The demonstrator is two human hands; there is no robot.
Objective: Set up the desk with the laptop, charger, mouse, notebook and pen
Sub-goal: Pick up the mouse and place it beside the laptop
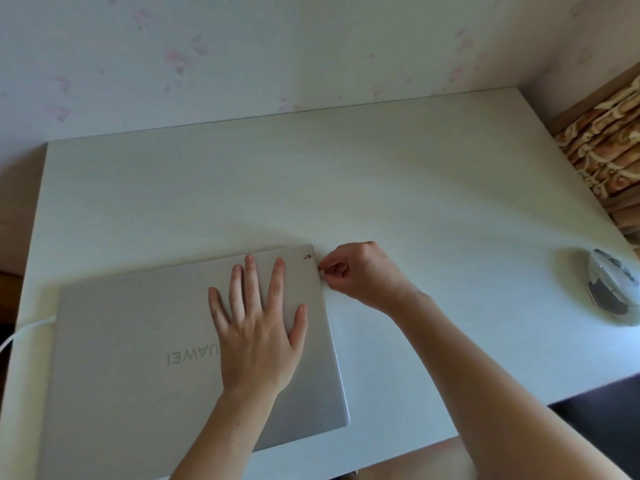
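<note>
A closed silver laptop (138, 358) lies on the white desk (381, 188), at its front left. My left hand (258, 323) rests flat on the lid with fingers spread. My right hand (360, 275) is at the laptop's right edge near the far corner, its fingertips pinched on a small metallic plug (321, 273) touching that edge. A white charger cable (24, 329) runs off the laptop's left side over the desk's edge. A white and grey mouse (611, 289) sits at the right edge of the desk. Notebook and pen are not in view.
The desk stands against a pale wall with faint pink marks (173, 60). A patterned brown fabric (609, 150) lies beyond the desk's right side. The far half of the desk top is bare.
</note>
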